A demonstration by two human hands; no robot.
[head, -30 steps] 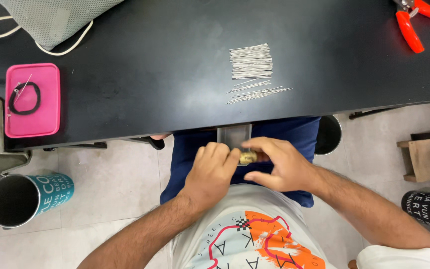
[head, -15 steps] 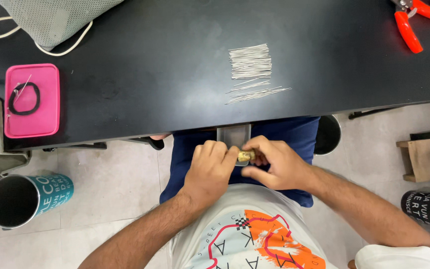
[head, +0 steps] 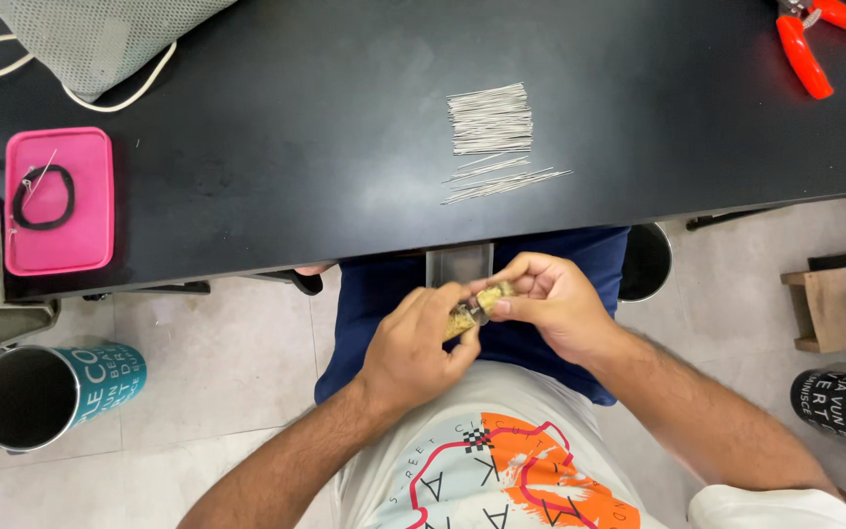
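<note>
Below the black table (head: 325,147) edge, over the lap: left hand (head: 413,348) and right hand (head: 550,304) both closed on one small yellowish object (head: 475,309), pinched between fingertips. At 12 o'clock from the hands, thin metal pins (head: 492,132); at 10 o'clock, pink case (head: 59,201); at 1 o'clock, red pliers (head: 815,34).

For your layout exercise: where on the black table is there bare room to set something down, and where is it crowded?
Black table: bare between pink tray and wire pins, and between pins and red pliers. Crowded at the far left corner, with the mesh bag.
</note>
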